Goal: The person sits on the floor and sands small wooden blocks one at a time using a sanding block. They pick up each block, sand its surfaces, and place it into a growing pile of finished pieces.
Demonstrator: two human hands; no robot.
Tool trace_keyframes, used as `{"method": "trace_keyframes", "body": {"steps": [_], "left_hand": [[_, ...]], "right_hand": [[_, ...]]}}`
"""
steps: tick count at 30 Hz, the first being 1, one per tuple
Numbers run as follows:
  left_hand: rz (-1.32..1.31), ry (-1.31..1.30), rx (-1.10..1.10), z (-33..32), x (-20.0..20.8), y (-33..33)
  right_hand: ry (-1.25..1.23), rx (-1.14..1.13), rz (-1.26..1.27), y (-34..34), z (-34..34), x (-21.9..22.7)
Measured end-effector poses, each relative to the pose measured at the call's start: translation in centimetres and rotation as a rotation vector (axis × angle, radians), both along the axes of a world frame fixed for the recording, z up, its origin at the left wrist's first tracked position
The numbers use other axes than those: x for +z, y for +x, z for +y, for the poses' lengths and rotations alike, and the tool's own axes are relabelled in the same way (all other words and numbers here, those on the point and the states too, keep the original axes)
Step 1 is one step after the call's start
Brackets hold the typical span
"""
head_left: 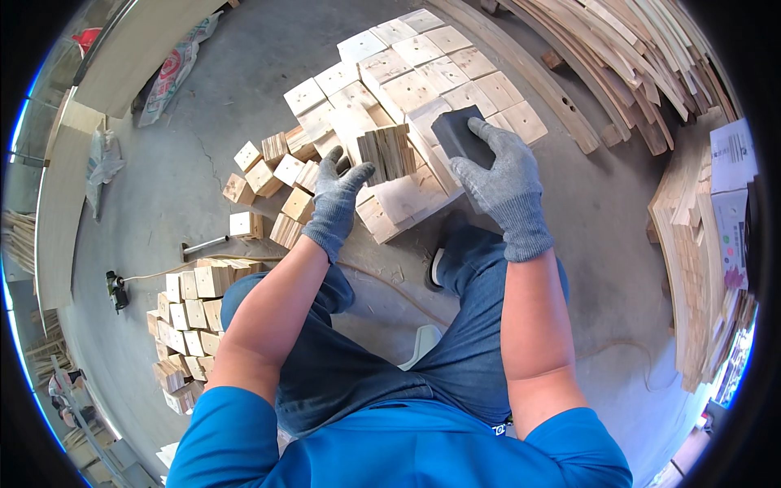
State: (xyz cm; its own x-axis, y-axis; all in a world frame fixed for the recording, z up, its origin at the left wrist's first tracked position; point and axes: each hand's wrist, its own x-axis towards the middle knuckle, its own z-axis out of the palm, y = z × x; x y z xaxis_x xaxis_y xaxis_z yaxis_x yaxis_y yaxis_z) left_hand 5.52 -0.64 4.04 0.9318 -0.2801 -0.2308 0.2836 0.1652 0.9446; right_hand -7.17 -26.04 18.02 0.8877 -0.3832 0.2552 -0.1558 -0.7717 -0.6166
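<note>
Grey knit gloves cover both my hands. My left hand (335, 199) has its thumb and fingers bent around the near left corner of a wooden block (389, 153), whose layered edge faces me. That block rests against a large cluster of pale wooden blocks (443, 73) set side by side, many with small dark marks on their faces. My right hand (508, 175) grips a dark grey rectangular block (462, 134), which looks like a sanding block, with the thumb on its near side. It is over the right part of the cluster, and its underside is hidden.
Loose wooden blocks (264, 175) lie left of the cluster. Another stack of blocks (191, 313) stands by my left leg, near a hammer-like tool (205, 245) and a hose (382, 281). Long curved boards (602, 65) are piled at far right; a white carton (732, 203) stands at right.
</note>
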Motion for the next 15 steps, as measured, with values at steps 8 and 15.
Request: {"method": "trace_keyframes", "body": {"steps": [8, 15], "left_hand": [[-0.109, 0.396, -0.176, 1.7, 1.3, -1.4], [-0.417, 0.641, -0.318, 3.1, -1.6, -2.8]], "right_hand": [[0.001, 0.006, -0.024, -0.4, -0.6, -0.5], [-0.005, 0.028, 0.048, -0.3, 0.9, -0.3]]}}
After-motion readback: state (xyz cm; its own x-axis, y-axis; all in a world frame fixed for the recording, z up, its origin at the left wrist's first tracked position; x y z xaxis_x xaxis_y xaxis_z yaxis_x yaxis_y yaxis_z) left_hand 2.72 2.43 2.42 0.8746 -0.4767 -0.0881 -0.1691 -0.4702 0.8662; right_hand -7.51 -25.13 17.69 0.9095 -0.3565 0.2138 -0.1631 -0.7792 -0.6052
